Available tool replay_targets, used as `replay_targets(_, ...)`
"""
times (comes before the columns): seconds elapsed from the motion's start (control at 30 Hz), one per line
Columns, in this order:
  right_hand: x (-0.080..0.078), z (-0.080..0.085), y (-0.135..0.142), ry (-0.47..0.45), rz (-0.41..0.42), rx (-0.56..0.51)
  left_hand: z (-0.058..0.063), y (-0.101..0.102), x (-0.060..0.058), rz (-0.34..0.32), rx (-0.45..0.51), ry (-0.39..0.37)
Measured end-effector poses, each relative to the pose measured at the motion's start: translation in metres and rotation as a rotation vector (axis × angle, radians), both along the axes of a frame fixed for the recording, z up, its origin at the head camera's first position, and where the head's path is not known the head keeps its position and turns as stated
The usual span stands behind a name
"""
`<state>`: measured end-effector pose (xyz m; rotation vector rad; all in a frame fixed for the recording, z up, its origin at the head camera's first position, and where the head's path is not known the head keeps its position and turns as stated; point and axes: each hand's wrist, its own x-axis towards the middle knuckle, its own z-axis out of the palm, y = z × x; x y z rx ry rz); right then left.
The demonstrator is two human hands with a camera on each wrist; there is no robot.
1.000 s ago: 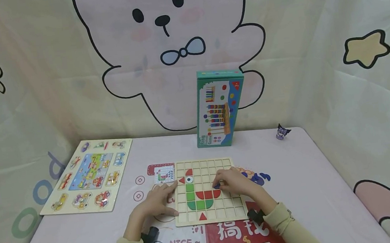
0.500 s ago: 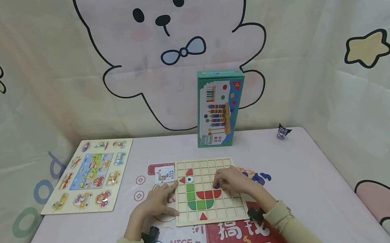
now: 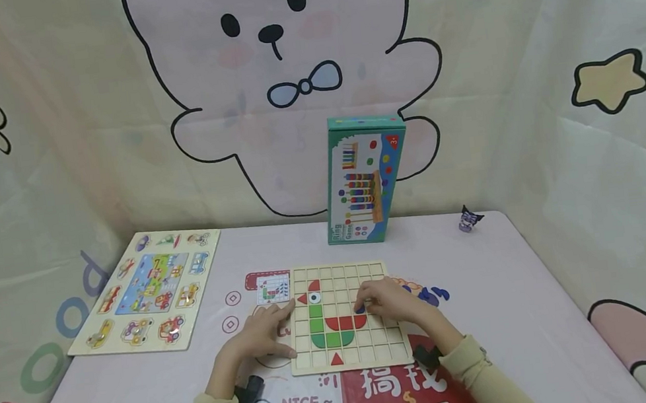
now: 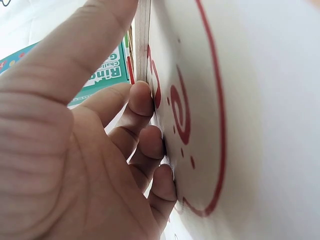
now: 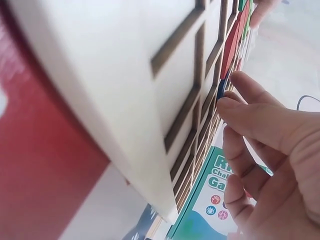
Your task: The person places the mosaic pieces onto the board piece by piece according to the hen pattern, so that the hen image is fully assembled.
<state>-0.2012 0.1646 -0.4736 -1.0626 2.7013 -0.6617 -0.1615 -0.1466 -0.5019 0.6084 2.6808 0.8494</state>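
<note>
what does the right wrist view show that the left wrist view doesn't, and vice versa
Only right wrist: the right hand pinching a dark blue piece, and cells on the grid board. Only left wrist: the left palm and a red spiral print. Both: the board's edge, the green Ring game box, and part of the left hand.

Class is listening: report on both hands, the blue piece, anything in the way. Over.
Left hand touching left edge of board. Right hand pinching blue piece near red pieces. Right hand partly covers it; no other obstruction seen.
</note>
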Motion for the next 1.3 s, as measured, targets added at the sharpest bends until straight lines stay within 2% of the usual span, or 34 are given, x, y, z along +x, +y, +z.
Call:
replay_targets(0.17, 0.002, 0.002, 0.005, -0.042, -0.013, -0.042, -0.001, -0.001, 0.001, 0.002, -0.016, 0.009)
replay_targets(0.3, 0.004, 0.004, 0.011, -0.072, -0.069, -0.052, 0.000, 0.000, 0.000, -0.002, -0.012, 0.006)
replay_targets(0.5, 0.008, 0.009, 0.022, -0.041, -0.107, -0.050, 0.001, 0.000, 0.001, -0.005, 0.000, 0.001)
replay_targets(0.87, 0.011, 0.008, 0.051, 0.006, -0.153, -0.055, 0.001, 0.000, 0.001, 0.003, -0.002, -0.008)
replay_targets(1.3, 0.019, 0.004, 0.074, -0.013, -0.232, -0.010, 0.001, 0.000, 0.001, 0.011, -0.002, -0.002)
